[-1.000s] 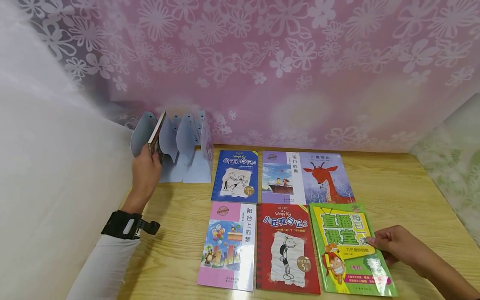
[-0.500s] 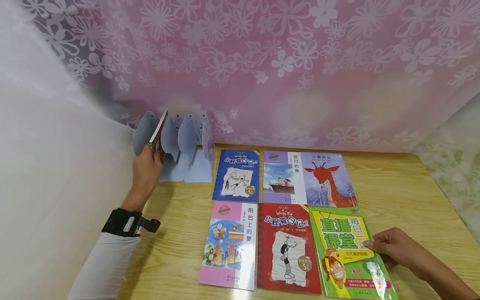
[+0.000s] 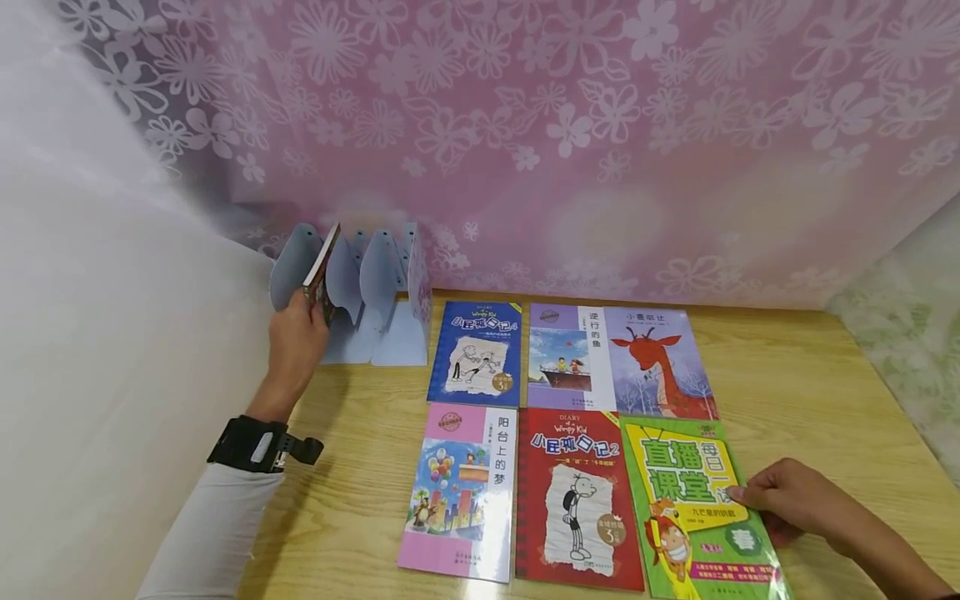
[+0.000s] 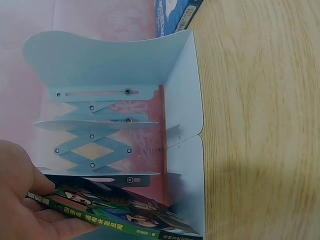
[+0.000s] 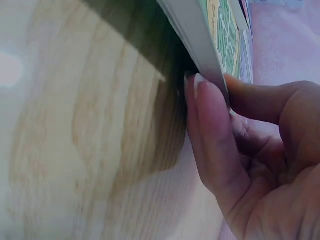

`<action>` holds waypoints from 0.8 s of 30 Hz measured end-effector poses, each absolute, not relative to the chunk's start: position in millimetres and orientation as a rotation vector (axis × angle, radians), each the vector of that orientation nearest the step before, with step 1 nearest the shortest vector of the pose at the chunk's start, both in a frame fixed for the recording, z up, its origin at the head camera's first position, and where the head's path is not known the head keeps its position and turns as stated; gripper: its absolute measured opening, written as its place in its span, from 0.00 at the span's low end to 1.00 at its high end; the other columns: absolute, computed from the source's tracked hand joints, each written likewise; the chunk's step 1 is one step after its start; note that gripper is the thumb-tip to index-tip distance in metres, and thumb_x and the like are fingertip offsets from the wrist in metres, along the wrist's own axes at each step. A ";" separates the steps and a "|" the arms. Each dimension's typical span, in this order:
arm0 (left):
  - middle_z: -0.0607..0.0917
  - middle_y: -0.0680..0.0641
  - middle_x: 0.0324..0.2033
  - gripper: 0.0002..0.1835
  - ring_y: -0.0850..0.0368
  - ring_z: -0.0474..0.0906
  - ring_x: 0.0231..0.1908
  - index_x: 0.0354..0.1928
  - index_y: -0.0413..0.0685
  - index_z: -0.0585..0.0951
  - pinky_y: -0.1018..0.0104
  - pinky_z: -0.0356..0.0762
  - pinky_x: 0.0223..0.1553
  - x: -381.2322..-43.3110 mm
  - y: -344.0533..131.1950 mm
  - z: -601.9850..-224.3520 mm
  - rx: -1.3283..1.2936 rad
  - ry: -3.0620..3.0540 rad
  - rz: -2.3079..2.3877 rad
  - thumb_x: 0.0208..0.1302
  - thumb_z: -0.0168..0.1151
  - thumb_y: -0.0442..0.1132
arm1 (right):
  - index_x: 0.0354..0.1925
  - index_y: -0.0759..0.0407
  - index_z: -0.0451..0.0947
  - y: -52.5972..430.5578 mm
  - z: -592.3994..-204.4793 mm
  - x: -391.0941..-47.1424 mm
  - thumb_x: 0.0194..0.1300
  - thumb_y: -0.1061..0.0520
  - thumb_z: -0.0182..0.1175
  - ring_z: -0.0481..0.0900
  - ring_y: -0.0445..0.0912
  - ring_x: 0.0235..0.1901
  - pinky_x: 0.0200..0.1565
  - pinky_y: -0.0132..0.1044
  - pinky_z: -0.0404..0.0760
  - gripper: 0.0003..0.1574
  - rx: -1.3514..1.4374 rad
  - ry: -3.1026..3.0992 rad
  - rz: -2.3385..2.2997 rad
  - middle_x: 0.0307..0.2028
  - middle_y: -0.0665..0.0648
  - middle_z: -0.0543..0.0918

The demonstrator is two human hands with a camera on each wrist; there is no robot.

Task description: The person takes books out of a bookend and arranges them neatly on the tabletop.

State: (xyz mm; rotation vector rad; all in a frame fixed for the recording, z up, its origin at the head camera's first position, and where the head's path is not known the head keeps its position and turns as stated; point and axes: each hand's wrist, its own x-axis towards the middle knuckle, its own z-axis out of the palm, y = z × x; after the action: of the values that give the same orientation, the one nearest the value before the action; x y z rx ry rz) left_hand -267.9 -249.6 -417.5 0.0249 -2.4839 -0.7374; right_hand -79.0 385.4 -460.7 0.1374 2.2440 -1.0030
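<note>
My left hand grips a thin dark book by its spine side, standing upright and leaning a little in the leftmost slot of a pale blue folding book rack. In the left wrist view the thumb and fingers clasp the book's green and black spine, whose lower end is right at the rack's base plate. My right hand pinches the right edge of a green children's book, thumb on the cover and fingers underneath. In the right wrist view, that book's page edge stands raised over the table.
Right of the rack lie a blue comic diary, a lilac book and a red deer book. Nearer are a pink book and a red comic diary. A pink flowered cloth backs the wooden table.
The green book has slid slightly toward the person with my right hand, showing more of the deer book's lower edge. My left hand keeps its hold in the rack. The head view has shifted slightly.
</note>
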 end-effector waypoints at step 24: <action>0.83 0.23 0.37 0.11 0.25 0.81 0.37 0.43 0.27 0.75 0.38 0.76 0.34 -267.9 -249.9 -420.2 0.039 -2.474 -0.722 0.72 0.52 0.33 | 0.25 0.62 0.81 376.3 -464.4 -78.6 0.63 0.37 0.63 0.80 0.42 0.17 0.24 0.37 0.83 0.29 0.368 2.334 -0.892 0.16 0.52 0.80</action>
State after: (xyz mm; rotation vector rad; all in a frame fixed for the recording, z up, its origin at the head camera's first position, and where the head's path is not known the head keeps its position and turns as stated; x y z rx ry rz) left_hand -267.9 -249.9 -420.2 0.0386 -2.4740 -0.7224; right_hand -78.6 376.3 -464.4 0.3677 2.3345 -0.8918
